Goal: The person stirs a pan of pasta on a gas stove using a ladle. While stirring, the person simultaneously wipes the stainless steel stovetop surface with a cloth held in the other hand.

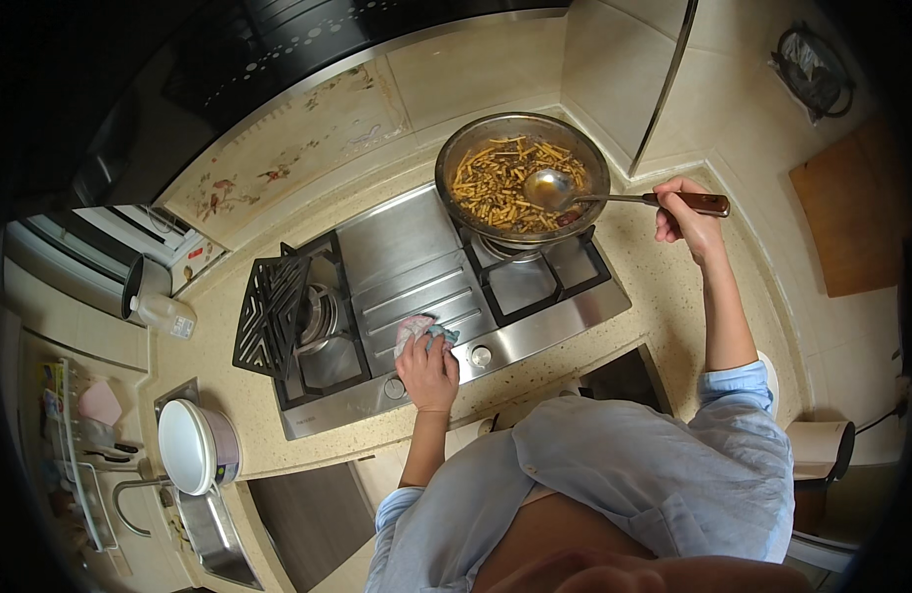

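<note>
My right hand (686, 222) grips the brown handle of a metal ladle (551, 189), whose bowl rests in the food in a wide steel pan. The pan (447, 211) stands over the right burner of a stainless gas hob (404, 237) and holds cut yellow-brown strips with dark bits. My left hand (431, 378) presses a crumpled pink, white and teal cloth (415, 330) on the hob's ribbed middle, close to the two control knobs (480, 356). A black lattice grate (267, 319) sits tilted over the left burner.
A white-lidded tub (183, 447) stands by the steel sink (213, 526) and faucet (119, 504) at the lower left. A plastic bottle (163, 315) lies at the counter's left back. The range hood (278, 59) hangs above; a wooden board (845, 215) is at the right wall.
</note>
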### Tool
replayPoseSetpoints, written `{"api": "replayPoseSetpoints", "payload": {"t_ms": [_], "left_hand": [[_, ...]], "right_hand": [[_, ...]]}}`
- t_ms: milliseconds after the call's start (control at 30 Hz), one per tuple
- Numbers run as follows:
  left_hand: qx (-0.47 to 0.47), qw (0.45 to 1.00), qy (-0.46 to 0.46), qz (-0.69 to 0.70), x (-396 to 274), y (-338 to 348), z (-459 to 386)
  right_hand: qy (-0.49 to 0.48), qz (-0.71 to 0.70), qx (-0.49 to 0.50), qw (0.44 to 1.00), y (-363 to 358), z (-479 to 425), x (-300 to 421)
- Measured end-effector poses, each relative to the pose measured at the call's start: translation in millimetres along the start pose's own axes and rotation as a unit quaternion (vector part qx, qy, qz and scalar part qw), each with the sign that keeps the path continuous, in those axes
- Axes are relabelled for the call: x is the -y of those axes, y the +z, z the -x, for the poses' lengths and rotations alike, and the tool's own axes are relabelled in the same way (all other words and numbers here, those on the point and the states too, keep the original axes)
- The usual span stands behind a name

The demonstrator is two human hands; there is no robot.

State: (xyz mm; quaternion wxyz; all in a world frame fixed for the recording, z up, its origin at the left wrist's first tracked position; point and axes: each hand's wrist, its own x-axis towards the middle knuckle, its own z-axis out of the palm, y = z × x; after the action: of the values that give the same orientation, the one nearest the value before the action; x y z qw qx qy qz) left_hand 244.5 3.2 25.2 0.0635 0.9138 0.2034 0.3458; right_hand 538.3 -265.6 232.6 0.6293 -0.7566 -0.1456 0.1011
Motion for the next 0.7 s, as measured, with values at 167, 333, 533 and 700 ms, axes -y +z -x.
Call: {"api": "replayPoseSetpoints", "payload": {"t_ms": [167, 333, 533, 700], "left_hand": [[0.000, 1.000, 0.000, 0.000, 0.5, 0.4, 0.0], [0.001, 1.000, -0.001, 0.000, -0.6, -1.0, -0.5], [-0.006, 1.000, 0.002, 0.006, 0.1, -1.7, 0.3], [-0.007, 1.000, 0.001, 0.012, 0.3, -1.8, 0.7]], "right_hand": [[0.004, 0.002, 0.002, 1.000, 0.6, -0.1, -0.6], [0.009, 0.001, 0.002, 1.000, 0.5, 0.0, -0.9], [0.012, 0.005, 0.004, 1.000, 2.7, 0.7, 1.3], [0.001, 0.008, -0.007, 1.000, 7.6, 2.8, 1.6]]}}
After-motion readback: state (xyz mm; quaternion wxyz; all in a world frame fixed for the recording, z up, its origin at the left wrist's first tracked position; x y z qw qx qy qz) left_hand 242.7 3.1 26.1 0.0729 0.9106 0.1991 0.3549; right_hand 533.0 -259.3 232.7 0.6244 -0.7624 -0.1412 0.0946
